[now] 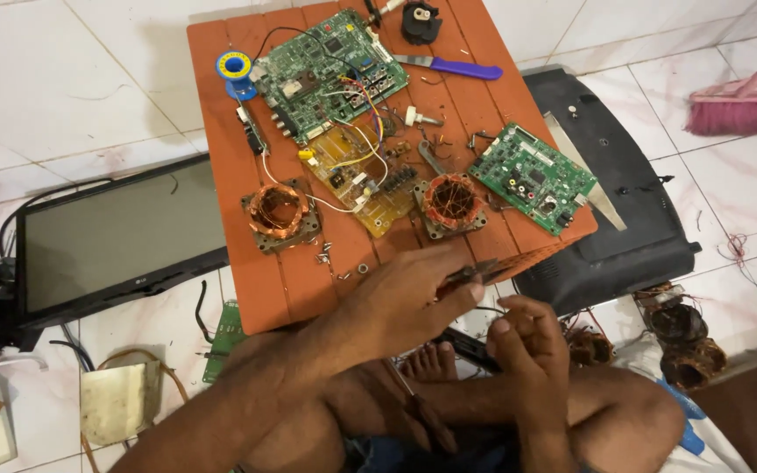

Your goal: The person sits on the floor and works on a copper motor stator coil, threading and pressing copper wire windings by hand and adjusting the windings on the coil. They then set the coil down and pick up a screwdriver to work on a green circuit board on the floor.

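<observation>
- The left hand reaches across the near edge of the orange slatted counter, its grip clamped on a small dark plier-like tool; the tool's tip lies at the counter's near edge.
- The right hand sits just below that edge, near the left hand, with its fingers curled together; whether they pinch anything I cannot tell.
- Beyond the left hand, on the counter, stands a copper-wound coil; a second copper coil stands well to its left.
- Between the two coils lies a yellow circuit board, with a large green circuit board behind it.
- A smaller green circuit board lies to the right of the nearer coil.
- At the counter's far edge lie a purple-handled knife and a blue solder spool.
- A flat monitor lies on the floor to the left of the counter.
- A pink broom lies far right.
</observation>
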